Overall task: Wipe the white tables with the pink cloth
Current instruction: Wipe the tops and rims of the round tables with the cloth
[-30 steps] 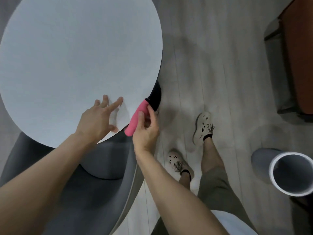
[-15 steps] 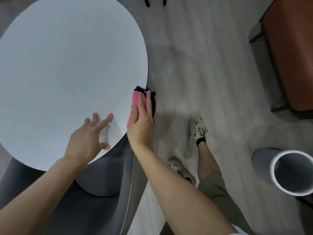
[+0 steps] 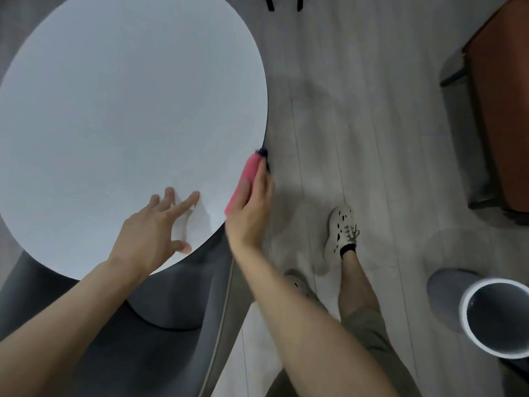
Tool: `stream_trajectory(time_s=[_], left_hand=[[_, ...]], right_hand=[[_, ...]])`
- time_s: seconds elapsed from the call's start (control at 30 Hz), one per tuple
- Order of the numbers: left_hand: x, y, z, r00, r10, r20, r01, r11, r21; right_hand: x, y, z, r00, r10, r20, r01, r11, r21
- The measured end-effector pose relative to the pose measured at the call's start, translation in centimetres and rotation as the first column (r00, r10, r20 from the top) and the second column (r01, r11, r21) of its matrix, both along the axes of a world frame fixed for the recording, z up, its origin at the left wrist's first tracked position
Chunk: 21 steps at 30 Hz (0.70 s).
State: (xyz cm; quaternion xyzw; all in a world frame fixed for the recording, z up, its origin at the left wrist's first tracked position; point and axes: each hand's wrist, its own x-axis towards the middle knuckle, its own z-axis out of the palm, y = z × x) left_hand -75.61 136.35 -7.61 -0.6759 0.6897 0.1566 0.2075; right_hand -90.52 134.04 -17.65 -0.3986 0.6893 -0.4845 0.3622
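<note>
A round white table [image 3: 114, 116] fills the upper left of the head view. My right hand [image 3: 252, 207] presses the pink cloth [image 3: 243, 179] against the table's right rim, fingers lying along the cloth and wrapped over it. A dark part of the cloth shows at its far tip. My left hand [image 3: 154, 233] rests on the tabletop near the front edge, fingers spread and straight, holding nothing.
A dark grey seat [image 3: 137, 339] lies under the table's near edge. My feet in pale shoes [image 3: 342, 230] stand on the light plank floor. A brown chair [image 3: 503, 110] is at the right, and a grey bin with a white rim [image 3: 498, 316] at the lower right.
My right hand slid the pink cloth farther along the table's right rim, away from me. My left hand stayed spread on the tabletop.
</note>
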Motion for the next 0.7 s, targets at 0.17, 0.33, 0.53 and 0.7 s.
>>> stream_trajectory(time_s=[0.17, 0.33, 0.53, 0.7], left_hand=[[-1.0, -1.4, 1.9, 1.000, 0.010, 0.008, -0.010, 0.999, 0.041], [-1.5, -8.6, 3.5, 0.998, 0.053, -0.028, -0.053, 0.999, -0.004], [-3.7, -21.5, 2.2, 0.984, 0.123, -0.131, -0.126, 0.992, -0.016], [-3.9, -31.0, 1.2, 0.978, 0.186, -0.097, -0.187, 0.982, 0.003]], right_hand=[[-3.7, -15.7, -0.5, 0.994, 0.041, -0.105, -0.045, 0.998, -0.036], [-2.2, -8.3, -0.8, 0.970, 0.111, -0.218, -0.125, 0.991, -0.052], [-3.9, -11.1, -1.1, 0.829, 0.342, -0.444, -0.317, 0.939, 0.132], [-4.5, -25.8, -1.1, 0.696, 0.382, -0.608, -0.413, 0.906, 0.096]])
